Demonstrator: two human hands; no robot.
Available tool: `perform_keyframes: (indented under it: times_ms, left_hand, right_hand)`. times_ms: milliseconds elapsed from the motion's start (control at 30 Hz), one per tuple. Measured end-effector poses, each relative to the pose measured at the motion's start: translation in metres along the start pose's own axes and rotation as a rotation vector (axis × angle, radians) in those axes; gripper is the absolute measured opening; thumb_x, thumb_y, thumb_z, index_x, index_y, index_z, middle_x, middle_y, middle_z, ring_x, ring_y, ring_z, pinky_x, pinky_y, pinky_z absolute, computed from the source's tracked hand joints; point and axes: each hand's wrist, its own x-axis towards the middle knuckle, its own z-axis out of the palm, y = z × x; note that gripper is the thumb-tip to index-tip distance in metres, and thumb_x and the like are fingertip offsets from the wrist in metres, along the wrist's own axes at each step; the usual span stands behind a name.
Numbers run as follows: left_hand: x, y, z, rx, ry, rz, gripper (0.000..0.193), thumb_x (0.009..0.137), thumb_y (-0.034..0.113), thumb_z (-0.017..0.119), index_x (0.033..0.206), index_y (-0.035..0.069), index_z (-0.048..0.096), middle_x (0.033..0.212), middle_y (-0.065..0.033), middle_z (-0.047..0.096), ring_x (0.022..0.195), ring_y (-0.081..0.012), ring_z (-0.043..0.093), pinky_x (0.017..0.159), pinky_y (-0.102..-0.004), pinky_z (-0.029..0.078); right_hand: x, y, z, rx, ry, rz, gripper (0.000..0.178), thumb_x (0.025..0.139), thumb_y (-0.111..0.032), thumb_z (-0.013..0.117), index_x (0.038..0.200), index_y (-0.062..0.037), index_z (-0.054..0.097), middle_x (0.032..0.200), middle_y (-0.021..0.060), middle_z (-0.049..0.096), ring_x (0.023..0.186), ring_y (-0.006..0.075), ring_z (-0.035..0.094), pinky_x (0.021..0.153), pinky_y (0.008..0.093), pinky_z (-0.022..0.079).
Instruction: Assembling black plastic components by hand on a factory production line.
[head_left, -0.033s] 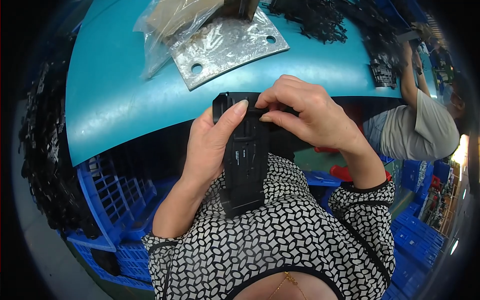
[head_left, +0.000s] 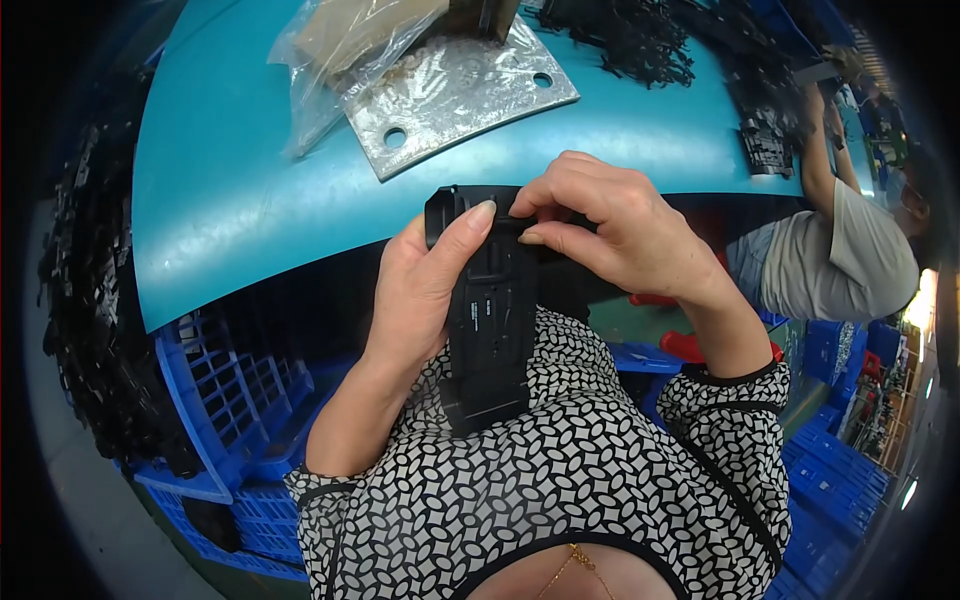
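A long black plastic part (head_left: 492, 330) with raised ribs and small slots stands lengthwise before my chest, its lower end against my patterned top. My left hand (head_left: 425, 275) grips its upper left side, thumb pressed on the face near the top. At the upper right edge of the part, my right hand (head_left: 610, 215) has thumb and index finger pinched together, touching it. Whatever sits between those fingertips is too hidden to make out. The part's underside is out of sight.
A teal-topped table (head_left: 230, 220) lies ahead, bearing a metal plate (head_left: 450, 100) with holes and a clear plastic bag (head_left: 310, 100). Black parts (head_left: 640, 45) pile up at the back right. Blue crates (head_left: 215, 400) stand at left. A co-worker (head_left: 840, 250) is at the right.
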Motion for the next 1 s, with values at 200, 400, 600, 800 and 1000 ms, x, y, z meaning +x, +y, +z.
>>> perform_keyframes:
  times_ms: [200,400,600,800,1000]
  left_hand:
    - [-0.011,0.003,0.002,0.089,0.030,0.193,0.021,0.087,0.017,0.053,0.097,-0.001,0.056,0.084,-0.0029,0.060,0.071,-0.0059,0.056,0.061,-0.0188,0.046]
    - [-0.019,0.007,0.001,0.169,0.008,0.205,0.021,0.085,0.017,0.056,0.097,-0.001,0.056,0.084,-0.0017,0.060,0.071,-0.0050,0.055,0.062,-0.0185,0.045]
    - [-0.019,0.007,0.003,0.148,0.008,0.238,0.020,0.085,0.015,0.057,0.097,0.000,0.056,0.085,-0.0016,0.060,0.073,-0.0048,0.054,0.064,-0.0184,0.045]
    - [-0.018,0.008,0.003,0.170,-0.011,0.219,0.019,0.085,0.013,0.057,0.097,-0.001,0.056,0.085,-0.0011,0.060,0.072,-0.0043,0.054,0.063,-0.0182,0.045]
    - [-0.010,0.024,0.010,0.528,0.092,0.434,0.018,0.081,0.013,0.061,0.093,-0.001,0.058,0.081,-0.0006,0.062,0.069,-0.0046,0.053,0.061,-0.0197,0.045]
  right_hand:
    - [-0.015,-0.009,0.025,-0.137,0.334,-0.170,0.029,0.061,0.003,0.069,0.090,-0.0001,0.062,0.084,0.0103,0.056,0.074,0.0237,0.055,0.063,0.0310,0.046]
    - [-0.020,-0.013,0.036,-0.133,0.465,-0.186,0.031,0.063,0.006,0.068,0.093,0.0003,0.063,0.093,0.0108,0.059,0.081,0.0232,0.058,0.067,0.0282,0.048]
    - [-0.021,-0.010,0.035,-0.025,0.473,-0.201,0.027,0.065,0.006,0.067,0.091,0.0006,0.063,0.094,0.0115,0.060,0.080,0.0220,0.059,0.067,0.0278,0.050]
    - [-0.018,-0.008,0.028,-0.002,0.406,-0.198,0.023,0.066,0.007,0.065,0.089,0.0011,0.063,0.093,0.0117,0.060,0.079,0.0218,0.059,0.066,0.0282,0.049]
    - [-0.006,-0.015,0.026,-0.236,0.460,-0.170,0.025,0.065,0.007,0.061,0.089,0.0019,0.060,0.085,0.0125,0.058,0.077,0.0267,0.057,0.065,0.0314,0.048]
